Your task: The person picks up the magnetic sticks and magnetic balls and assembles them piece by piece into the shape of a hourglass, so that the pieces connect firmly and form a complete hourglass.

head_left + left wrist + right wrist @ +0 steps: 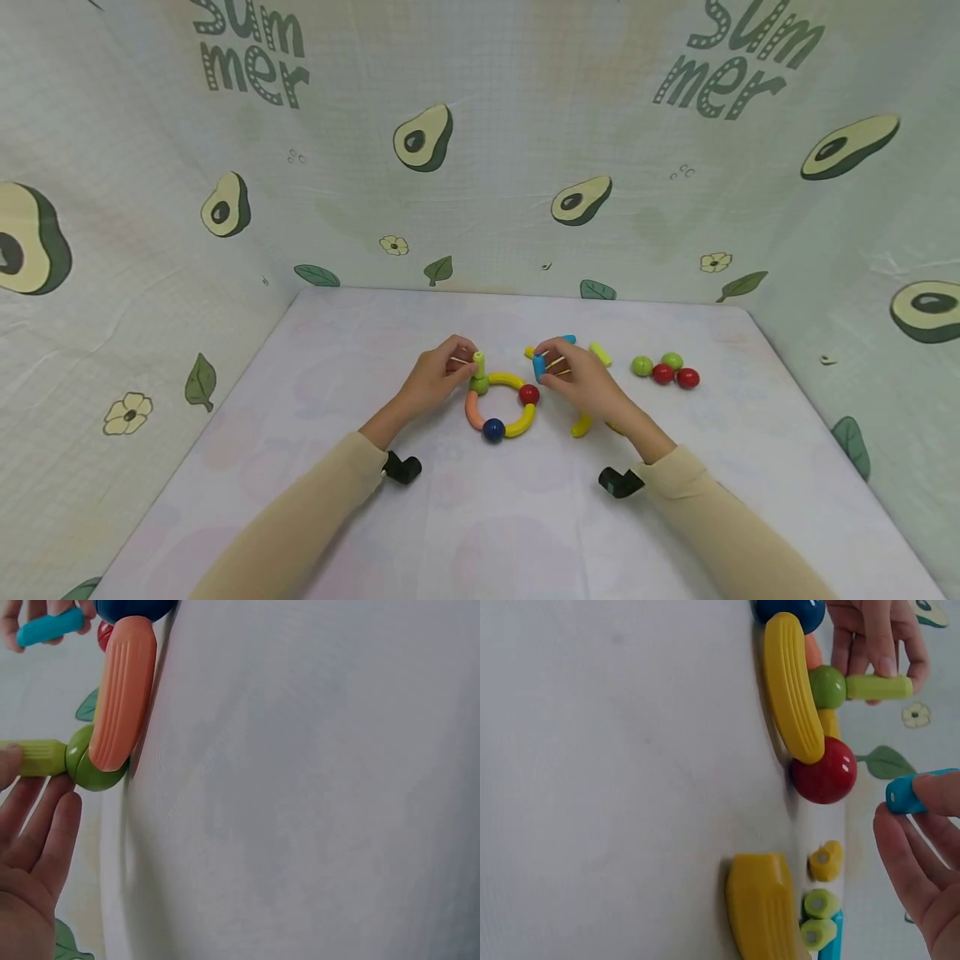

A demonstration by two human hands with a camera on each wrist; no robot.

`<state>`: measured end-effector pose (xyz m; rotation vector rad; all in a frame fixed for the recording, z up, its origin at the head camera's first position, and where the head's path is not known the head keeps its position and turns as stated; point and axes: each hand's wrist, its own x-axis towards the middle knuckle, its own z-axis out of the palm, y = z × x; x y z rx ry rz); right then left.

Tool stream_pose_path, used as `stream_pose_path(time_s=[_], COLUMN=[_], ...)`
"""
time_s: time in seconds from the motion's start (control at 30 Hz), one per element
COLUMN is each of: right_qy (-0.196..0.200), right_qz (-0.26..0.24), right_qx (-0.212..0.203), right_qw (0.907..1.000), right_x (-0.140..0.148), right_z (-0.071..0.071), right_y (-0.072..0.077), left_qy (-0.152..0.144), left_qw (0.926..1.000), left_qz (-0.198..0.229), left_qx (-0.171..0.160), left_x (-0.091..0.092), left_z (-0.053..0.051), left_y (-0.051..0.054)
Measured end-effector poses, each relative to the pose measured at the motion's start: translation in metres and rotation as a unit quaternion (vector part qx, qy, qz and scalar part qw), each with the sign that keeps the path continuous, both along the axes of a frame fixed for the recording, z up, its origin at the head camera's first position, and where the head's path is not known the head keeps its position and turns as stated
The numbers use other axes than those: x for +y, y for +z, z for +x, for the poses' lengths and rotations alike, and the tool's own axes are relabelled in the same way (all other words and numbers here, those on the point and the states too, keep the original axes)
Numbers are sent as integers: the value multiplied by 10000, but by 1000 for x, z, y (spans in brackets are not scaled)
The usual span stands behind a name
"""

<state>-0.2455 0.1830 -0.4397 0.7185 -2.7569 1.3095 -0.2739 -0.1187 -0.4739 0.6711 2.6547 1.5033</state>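
Observation:
With thumb and fingers, my left hand (437, 372) pinches a light green rod (43, 757) that stands upright on a green ball (479, 386). This ball belongs to a ring on the table, joined to a coral curved piece (126, 694), a dark blue ball (493, 430), a yellow curved piece (792, 690), a red ball (825, 771) and another yellow curved piece (506, 379). To the right of the ring, my right hand (583, 382) holds a blue rod (539, 367) upright above the table, apart from the ring.
Right of my right hand lie loose green balls (641, 366) and red balls (687, 378). Around and behind that hand are a yellow curved piece (581, 426), a light green rod (600, 354), a blue piece (570, 339) and a small yellow piece (826, 861). A printed cloth backdrop (495, 250) surrounds the table.

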Motion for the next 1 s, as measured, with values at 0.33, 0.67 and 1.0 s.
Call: stream_pose_path(time_s=[0.33,0.67,1.0], right_qy=[-224,-343,-382], right_qz=[-141,-140,-124], right_qx=[158,259,262], right_qw=[9995,9990,9988], right_x=[-13,-19,-22], right_z=[4,8,11], right_y=[-15,-20,-19], left_qy=[193,261,182], left_qw=[9998,9995,9998], left_qz=[-68,-118,-89], left_qx=[-81,-101,-82], left_x=[3,5,2], left_z=[12,22,24], left_y=[4,6,7])
